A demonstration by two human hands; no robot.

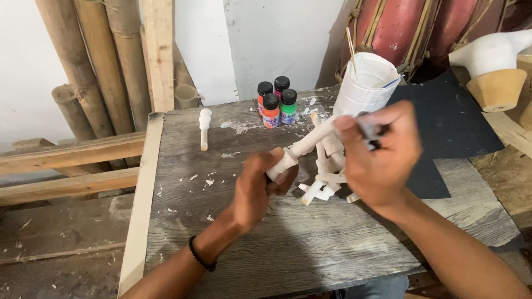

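The left hand (256, 187) fingers are wrapping tightly around the thick lower end of a white turned peg (303, 145), just left of the frame's centre. The right hand (379, 158) fingers are pinching together on a small dark scrap (370, 132), probably sandpaper, pressing it against the peg's upper end. The step in hand looks like smoothing the peg; the next move probably calls for a firm left grip while the right strokes along the shaft.

The peg's long axis is running diagonally, its thick end pointing lower left and its slim end upper right. Below it, more white pegs (326, 182) are lying in a heap on the grey wooden table (310, 249). 4 paint bottles (277, 103) are standing at upper centre, beside a white cup (366, 86). 1 lone peg (205, 128) is lying at upper left.
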